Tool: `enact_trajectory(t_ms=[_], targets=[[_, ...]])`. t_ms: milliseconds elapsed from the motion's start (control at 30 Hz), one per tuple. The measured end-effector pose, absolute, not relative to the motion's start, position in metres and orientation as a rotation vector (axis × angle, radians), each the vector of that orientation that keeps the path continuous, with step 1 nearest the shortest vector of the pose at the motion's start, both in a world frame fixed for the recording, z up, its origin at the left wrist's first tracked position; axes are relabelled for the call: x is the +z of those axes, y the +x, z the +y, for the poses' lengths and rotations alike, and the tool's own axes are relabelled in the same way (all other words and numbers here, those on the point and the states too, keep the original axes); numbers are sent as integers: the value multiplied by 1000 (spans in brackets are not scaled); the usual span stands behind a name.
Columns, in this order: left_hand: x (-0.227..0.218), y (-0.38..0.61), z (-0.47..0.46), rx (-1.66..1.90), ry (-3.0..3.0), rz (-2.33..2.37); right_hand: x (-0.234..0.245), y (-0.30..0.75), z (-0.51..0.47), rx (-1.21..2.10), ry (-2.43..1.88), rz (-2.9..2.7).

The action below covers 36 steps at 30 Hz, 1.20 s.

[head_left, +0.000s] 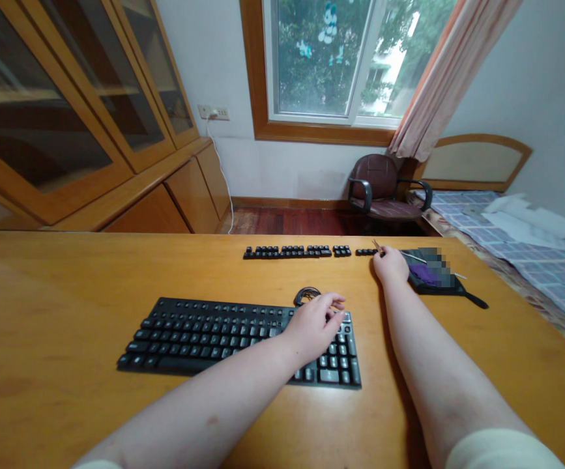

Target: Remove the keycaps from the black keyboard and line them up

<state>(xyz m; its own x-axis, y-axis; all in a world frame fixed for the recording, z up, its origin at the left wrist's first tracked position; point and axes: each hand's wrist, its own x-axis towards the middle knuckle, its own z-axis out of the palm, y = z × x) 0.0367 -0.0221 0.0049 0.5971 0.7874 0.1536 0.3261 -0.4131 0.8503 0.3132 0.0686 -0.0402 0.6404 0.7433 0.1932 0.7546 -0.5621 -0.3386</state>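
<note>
A black keyboard [189,333] lies on the desk, and the top row has bare switches where keycaps are off. My left hand [314,329] is over its number pad at the right end, fingers loosely spread and holding nothing visible. Farther off, my right hand [390,266] is closed on what looks like a wire keycap puller [376,245], its thin prongs sticking up past the fingers. Beside those fingertips ends a line of loose black keycaps [306,252] set out in groups along the far edge. My fingers partly hide the tool.
A dark pouch [431,280] with a purple patch and strap lies right of my right hand, with a thin rod across it. A coiled cable [305,296] sits behind the keyboard. Beyond the desk [57,326] stand an office chair [384,185], a bed and glass-door cabinets.
</note>
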Motion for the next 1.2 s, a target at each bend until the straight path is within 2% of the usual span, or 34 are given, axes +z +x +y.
enact_trajectory(t_ms=[567,800,933,1033,1100,1200], targets=[[8,37,-22,668,2020,892,-46,317,70,-79,-2387,-1152],[5,37,-22,614,2188,861,-51,312,46,-221,-1816,-1183],[3,38,-23,548,2415,763,-53,276,17,32,-1527,-859],[1,38,-25,502,2523,694,-51,238,-12,422,-1382,-626],[1,38,-25,487,2549,677,-47,218,-30,571,-1331,-674],[1,38,-24,489,2561,666,-39,208,-48,544,-1267,-1032]])
